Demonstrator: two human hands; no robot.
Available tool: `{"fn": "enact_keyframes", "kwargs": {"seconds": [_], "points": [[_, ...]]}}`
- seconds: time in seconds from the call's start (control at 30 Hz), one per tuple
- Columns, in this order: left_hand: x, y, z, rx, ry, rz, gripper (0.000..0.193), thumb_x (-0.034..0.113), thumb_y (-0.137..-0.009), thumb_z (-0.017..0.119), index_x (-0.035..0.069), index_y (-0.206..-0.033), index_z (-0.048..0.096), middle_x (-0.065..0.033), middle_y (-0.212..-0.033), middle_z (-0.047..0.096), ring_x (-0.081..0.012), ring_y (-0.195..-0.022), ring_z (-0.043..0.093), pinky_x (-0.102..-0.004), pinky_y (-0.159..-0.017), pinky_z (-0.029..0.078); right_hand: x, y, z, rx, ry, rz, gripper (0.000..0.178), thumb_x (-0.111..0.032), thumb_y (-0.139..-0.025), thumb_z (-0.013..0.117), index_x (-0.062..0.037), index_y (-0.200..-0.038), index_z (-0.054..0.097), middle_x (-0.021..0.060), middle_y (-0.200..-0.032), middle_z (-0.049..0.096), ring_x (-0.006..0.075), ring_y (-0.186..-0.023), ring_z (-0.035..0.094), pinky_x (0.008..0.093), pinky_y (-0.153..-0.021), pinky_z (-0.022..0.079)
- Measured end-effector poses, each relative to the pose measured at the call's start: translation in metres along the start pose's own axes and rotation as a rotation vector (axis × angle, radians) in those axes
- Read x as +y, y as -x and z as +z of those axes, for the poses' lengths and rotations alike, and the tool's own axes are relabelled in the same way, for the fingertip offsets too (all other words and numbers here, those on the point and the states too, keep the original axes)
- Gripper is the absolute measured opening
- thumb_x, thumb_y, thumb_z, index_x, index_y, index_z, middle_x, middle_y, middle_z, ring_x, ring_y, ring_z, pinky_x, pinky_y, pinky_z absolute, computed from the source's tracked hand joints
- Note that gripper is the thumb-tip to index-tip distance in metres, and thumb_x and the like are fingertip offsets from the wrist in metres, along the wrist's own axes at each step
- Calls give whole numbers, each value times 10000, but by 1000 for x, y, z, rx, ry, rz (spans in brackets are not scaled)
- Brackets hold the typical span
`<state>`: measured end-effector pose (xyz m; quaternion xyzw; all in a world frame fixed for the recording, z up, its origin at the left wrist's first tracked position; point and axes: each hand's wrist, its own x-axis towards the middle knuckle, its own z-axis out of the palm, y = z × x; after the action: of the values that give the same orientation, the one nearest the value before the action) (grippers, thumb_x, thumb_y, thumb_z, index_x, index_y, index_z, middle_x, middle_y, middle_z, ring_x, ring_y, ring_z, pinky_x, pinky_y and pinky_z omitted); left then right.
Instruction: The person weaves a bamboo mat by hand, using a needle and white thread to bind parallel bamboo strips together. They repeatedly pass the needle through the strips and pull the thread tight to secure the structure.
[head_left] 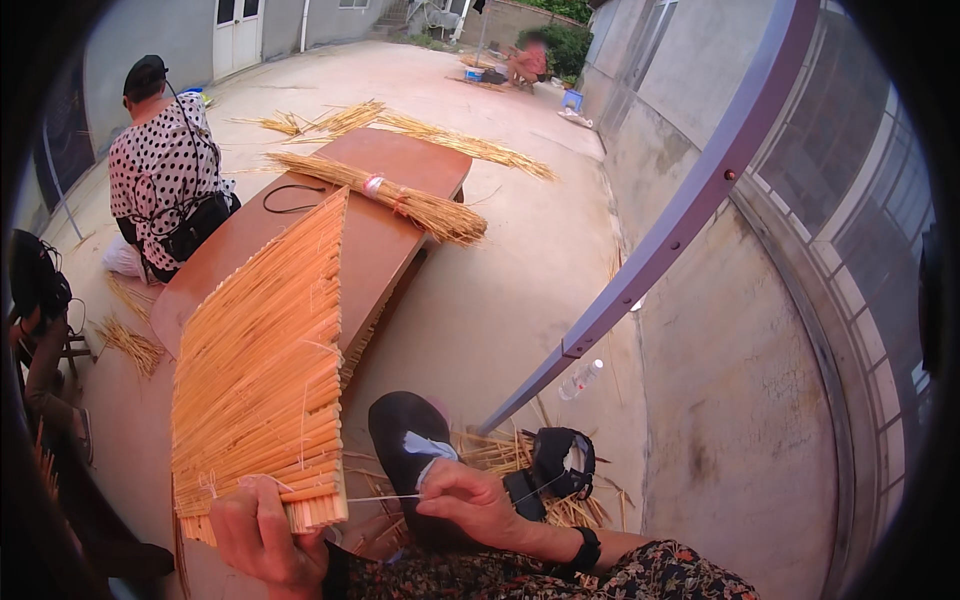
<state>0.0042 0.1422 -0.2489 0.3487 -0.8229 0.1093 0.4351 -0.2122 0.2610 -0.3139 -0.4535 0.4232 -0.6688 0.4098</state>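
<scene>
A mat of straw-coloured reeds (265,370), tied side by side with thin string, slopes from the table down to me. My left hand (265,535) is closed on its near edge, fingers curled over the lowest reeds; the thumb is partly hidden. A taut white string (385,498) runs from the mat's right edge to my right hand (470,505), where fingertips and thumb pinch it. Loose string ends hang on the mat near my left hand. Below my right hand, my knee in dark cloth (405,430) carries a whitish scrap of cloth (430,445).
Beyond the mat stands a brown table (385,155) bearing a tied reed bundle (425,208). More reeds (470,145) lie behind it. A purple metal post (640,275) slants at my right, near a plastic bottle (580,380) and cut stalks (500,455). A person in dotted clothing (165,170) sits left.
</scene>
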Motion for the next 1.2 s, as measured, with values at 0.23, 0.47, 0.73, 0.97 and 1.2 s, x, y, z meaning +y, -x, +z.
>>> {"fn": "enact_keyframes", "kwargs": {"seconds": [0.23,0.47,0.73,0.97,1.2], "points": [[10,9,11,-57,23,77,648,553,-1078,394,-35,-1031,659,-167,-911,624,-362,-822,626,-463,-692,487,-11,-6,-4,205,-601,84,48,-95,-1010,670,-75,-1000,628,60,-1004,630,149,-888,597,319,-759,513],[19,17,22,-109,17,142,625,537,-1078,409,-32,-1024,662,-162,-899,631,-354,-827,652,-461,-694,489,-9,-17,-15,359,-931,265,95,-210,-1025,672,-133,-1038,618,29,-1092,665,116,-815,614,297,-670,530],[27,17,29,-136,5,151,640,572,-1055,452,-30,-1024,667,-165,-889,631,-348,-812,651,-459,-696,484,-9,-15,-14,44,-1213,326,263,-311,-1002,705,-130,-932,527,10,-931,682,129,-737,640,247,-530,517],[24,18,27,-133,61,86,600,566,-1026,519,-10,-1081,677,-152,-978,623,-356,-858,599,-457,-738,472,-5,2,-21,-138,-1003,386,296,-301,-994,714,-86,-914,527,7,-772,513,131,-656,527,273,-478,502],[18,38,31,-85,18,120,541,569,-999,582,48,-1085,704,-93,-984,620,-298,-883,606,-428,-804,477,61,93,-165,167,-929,682,266,-266,-1047,640,-87,-907,503,-4,-757,453,118,-627,481,265,-501,500]]}}
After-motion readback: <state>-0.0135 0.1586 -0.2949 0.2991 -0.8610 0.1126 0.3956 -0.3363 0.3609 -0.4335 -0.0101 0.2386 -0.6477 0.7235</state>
